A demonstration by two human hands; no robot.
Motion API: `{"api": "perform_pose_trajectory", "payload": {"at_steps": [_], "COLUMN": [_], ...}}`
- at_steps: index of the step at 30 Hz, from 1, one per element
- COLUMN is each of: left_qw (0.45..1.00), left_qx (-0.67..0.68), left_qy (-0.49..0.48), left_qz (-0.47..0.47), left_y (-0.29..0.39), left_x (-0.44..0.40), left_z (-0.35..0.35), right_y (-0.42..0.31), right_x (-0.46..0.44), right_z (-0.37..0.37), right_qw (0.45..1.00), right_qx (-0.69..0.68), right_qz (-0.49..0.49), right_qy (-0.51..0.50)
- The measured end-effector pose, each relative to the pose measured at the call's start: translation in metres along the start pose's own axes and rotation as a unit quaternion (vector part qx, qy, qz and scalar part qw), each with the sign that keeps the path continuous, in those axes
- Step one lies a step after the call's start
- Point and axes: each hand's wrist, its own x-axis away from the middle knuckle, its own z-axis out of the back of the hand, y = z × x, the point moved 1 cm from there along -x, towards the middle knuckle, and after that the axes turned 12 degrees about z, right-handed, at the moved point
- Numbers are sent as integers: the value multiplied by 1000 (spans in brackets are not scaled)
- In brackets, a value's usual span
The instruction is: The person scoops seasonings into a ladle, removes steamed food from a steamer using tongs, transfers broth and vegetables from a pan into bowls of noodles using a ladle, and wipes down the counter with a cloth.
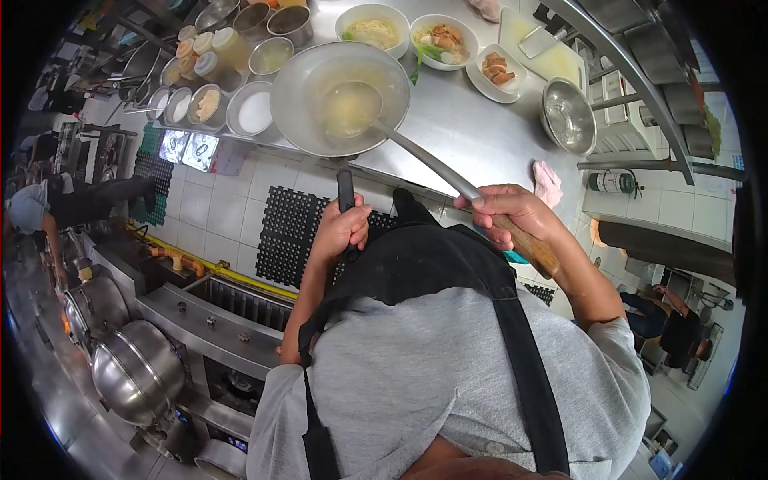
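My left hand (pixel 342 227) is wrapped round the black handle of a wide grey wok (pixel 292 100), which is over the front edge of the steel counter. My right hand (pixel 520 214) grips the wooden handle end of a long steel ladle (pixel 424 156). The ladle's bowl is inside the wok, where a pale yellowish liquid (pixel 344 124) shows. I cannot tell whether the wok rests on the counter or is held above it. Beyond the wok are a white bowl of noodles (pixel 372 34) and a white bowl with meat and greens (pixel 444 42).
A plate of sliced meat (pixel 496 74), a steel bowl (pixel 568 116), a cleaver (pixel 541 42) on a cutting board and a crumpled cloth (pixel 547 184) lie rightward. Seasoning tubs (pixel 254 110) and squeeze bottles (pixel 230 48) crowd the left. Behind are stoves (pixel 232 320); other people stand both sides.
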Motion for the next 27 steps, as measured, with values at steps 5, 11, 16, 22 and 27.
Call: {"api": "perform_pose_trajectory", "payload": {"at_steps": [5, 11, 16, 22, 27], "left_qw": [1000, 1000, 999, 999, 999], "left_qx": [-6, 17, 6, 18, 24], "left_qy": [-8, -2, 34, 29, 17], "left_qz": [7, 9, 0, -16, -24], "left_y": [-1, -1, 3, 15, 20], "left_x": [1, -2, -9, -19, -28], "left_z": [-3, -1, 6, 5, 6], "right_y": [-9, -28, -51, -78, -99], "right_x": [3, 1, -8, -12, -18], "right_z": [-2, 1, -5, -4, 8], "right_qw": [1000, 1000, 997, 997, 1000], "right_qx": [22, 14, 63, 58, -6], "right_qz": [-16, -25, -28, 8, 18], "right_qy": [-2, 9, 16, 47, 23]}}
